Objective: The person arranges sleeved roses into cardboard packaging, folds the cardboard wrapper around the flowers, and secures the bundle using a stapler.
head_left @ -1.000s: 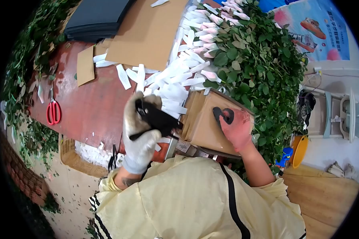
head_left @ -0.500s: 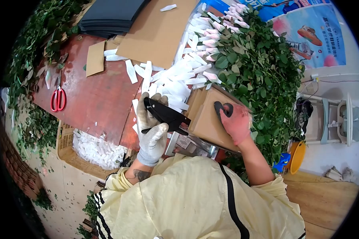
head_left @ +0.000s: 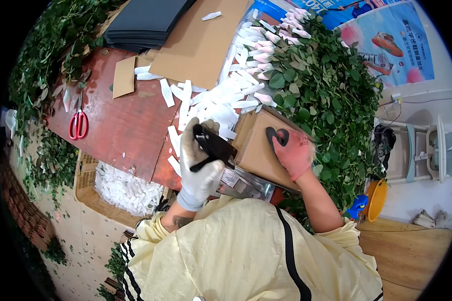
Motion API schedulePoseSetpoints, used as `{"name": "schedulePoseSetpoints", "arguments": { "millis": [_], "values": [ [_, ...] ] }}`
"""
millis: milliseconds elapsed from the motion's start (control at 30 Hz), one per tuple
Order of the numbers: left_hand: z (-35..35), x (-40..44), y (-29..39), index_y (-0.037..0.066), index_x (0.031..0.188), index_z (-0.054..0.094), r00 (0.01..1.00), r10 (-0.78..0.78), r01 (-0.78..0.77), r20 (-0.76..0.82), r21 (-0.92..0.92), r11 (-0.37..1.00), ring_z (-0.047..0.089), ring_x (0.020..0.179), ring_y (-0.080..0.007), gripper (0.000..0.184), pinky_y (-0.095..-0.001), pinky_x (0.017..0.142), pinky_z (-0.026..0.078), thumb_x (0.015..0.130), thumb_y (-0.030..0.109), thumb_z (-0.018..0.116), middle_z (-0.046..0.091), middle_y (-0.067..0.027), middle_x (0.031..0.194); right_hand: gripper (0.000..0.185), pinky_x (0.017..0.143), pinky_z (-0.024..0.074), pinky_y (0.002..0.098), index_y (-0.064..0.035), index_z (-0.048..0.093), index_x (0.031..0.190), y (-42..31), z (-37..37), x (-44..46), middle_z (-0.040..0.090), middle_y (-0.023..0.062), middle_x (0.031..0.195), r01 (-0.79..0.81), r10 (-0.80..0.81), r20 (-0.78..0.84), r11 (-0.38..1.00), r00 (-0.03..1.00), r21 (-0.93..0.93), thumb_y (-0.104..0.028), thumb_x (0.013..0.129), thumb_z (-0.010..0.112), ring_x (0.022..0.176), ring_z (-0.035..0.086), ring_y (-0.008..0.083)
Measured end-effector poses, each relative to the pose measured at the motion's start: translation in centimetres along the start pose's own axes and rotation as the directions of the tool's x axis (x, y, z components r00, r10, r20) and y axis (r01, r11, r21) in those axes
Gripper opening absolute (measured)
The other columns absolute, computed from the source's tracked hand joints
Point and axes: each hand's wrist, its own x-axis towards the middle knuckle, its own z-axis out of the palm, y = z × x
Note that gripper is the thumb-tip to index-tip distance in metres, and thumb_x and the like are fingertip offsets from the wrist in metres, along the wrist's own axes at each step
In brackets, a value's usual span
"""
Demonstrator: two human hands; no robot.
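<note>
My left hand (head_left: 198,160), in a whitish glove, is closed around a black plier-type stapler (head_left: 218,148). The stapler's front end lies at the left edge of a brown cardboard wrap (head_left: 266,143), partly blurred; whether it touches the card I cannot tell. My right hand (head_left: 292,150), in a red glove with dark fingertips, holds the top of the cardboard wrap with curled fingers. Beyond my left hand lies a pile of white foam mesh sleeves (head_left: 218,103).
Rose stems with leaves (head_left: 316,85), buds in white sleeves, fill the right side. Red scissors (head_left: 79,124) lie on the reddish table (head_left: 120,120). Flat cardboard (head_left: 201,47) and dark sheets (head_left: 143,25) are at the back. A basket (head_left: 85,183) of white sleeves stands lower left.
My left hand has shifted slightly right and turned the stapler, bringing it closer to the cardboard edge. My right hand stays on the cardboard. The whole view has shifted a little.
</note>
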Motion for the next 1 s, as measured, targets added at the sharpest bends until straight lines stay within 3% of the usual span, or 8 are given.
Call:
{"name": "schedulePoseSetpoints", "arguments": {
  "millis": [100,267,333,467,533,733,900,1000],
  "values": [
    [-0.8,0.7,0.0,0.013,0.140,0.029,0.983,-0.129,0.082,-0.132,-0.312,0.947,0.039,0.126,-0.0289,0.082,-0.0476,0.109,0.028,0.067,0.001,0.065,0.042,-0.0111,0.132,0.021,0.065,0.0477,0.0355,-0.0037,0.065,0.081,-0.3,-0.3,0.0,0.064,0.0109,0.074,0.000,0.000,0.021,1.000,1.000,-0.007,-0.024,0.075,0.066,0.069,0.060,0.0285],
    [-0.2,-0.2,-1.0,0.013,0.139,0.029,0.994,-0.085,0.070,-0.065,-0.207,0.976,0.040,0.125,-0.0267,0.081,-0.0472,0.110,0.028,0.067,0.001,0.065,0.041,-0.0098,0.130,0.020,0.065,0.0466,0.0372,-0.0037,0.062,0.075,0.4,0.5,-0.3,0.062,0.0123,0.071,0.120,-0.124,-0.113,0.992,0.986,-0.039,-0.024,0.076,0.065,0.068,0.059,0.0308],
    [0.1,0.1,-0.9,0.013,0.138,0.029,0.995,-0.072,0.055,-0.075,-0.208,0.977,0.041,0.123,-0.0261,0.080,-0.0464,0.109,0.029,0.067,0.002,0.065,0.042,-0.0093,0.128,0.022,0.065,0.0452,0.0390,-0.0035,0.059,0.070,0.1,0.1,-0.1,0.060,0.0138,0.069,0.041,-0.042,-0.013,0.998,0.999,-0.052,-0.024,0.076,0.063,0.068,0.057,0.0326],
    [0.9,0.6,-0.5,0.011,0.132,0.032,0.986,-0.103,0.072,-0.130,-0.224,0.972,0.046,0.115,-0.0233,0.070,-0.0443,0.109,0.030,0.070,0.006,0.065,0.045,-0.0070,0.116,0.024,0.064,0.0439,0.0399,-0.0033,0.056,0.067,0.9,0.9,-0.1,0.058,0.0149,0.068,0.050,-0.051,-0.026,0.999,0.998,-0.015,-0.024,0.075,0.063,0.068,0.056,0.0334],
    [1.1,1.0,-0.5,0.010,0.131,0.033,0.985,-0.101,0.071,-0.137,-0.212,0.975,0.047,0.114,-0.0226,0.067,-0.0444,0.108,0.031,0.072,0.006,0.064,0.045,-0.0067,0.114,0.023,0.069,0.0464,0.0377,-0.0128,0.061,0.073,1.4,1.3,0.0,0.063,0.0074,0.072,0.031,-0.029,0.028,0.996,0.999,-0.079,-0.036,0.074,0.063,0.075,0.061,0.0259],
    [0.7,2.5,-1.1,0.010,0.102,0.045,0.973,-0.144,0.098,-0.182,-0.238,0.966,0.050,0.082,-0.0178,0.022,-0.0386,0.084,0.043,0.083,0.004,0.055,0.050,-0.0037,0.089,0.024,0.067,0.0460,0.0385,-0.0127,0.061,0.072,0.8,0.8,0.2,0.063,0.0082,0.072,0.035,-0.030,0.063,0.996,0.998,-0.076,-0.036,0.075,0.062,0.073,0.061,0.0263],
    [-1.7,2.8,-2.1,0.010,0.103,0.047,0.968,-0.184,0.138,-0.168,-0.254,0.957,0.052,0.086,-0.0199,0.023,-0.0404,0.087,0.043,0.083,0.005,0.057,0.052,-0.0041,0.089,0.023,0.067,0.0462,0.0383,-0.0129,0.062,0.073,1.1,1.2,-0.1,0.064,0.0079,0.072,0.045,-0.045,0.005,0.997,0.999,-0.070,-0.036,0.075,0.062,0.074,0.061,0.0262],
    [-3.3,1.8,-2.4,0.008,0.120,0.049,0.941,-0.270,0.148,-0.206,-0.467,0.872,0.053,0.108,-0.0243,0.037,-0.0454,0.104,0.035,0.082,0.005,0.053,0.056,-0.0073,0.111,0.023,0.067,0.0465,0.0381,-0.0135,0.063,0.075,1.2,1.3,0.0,0.064,0.0075,0.074,0.055,-0.057,-0.025,0.996,0.998,-0.064,-0.037,0.075,0.063,0.075,0.061,0.0257]
  ]
}}
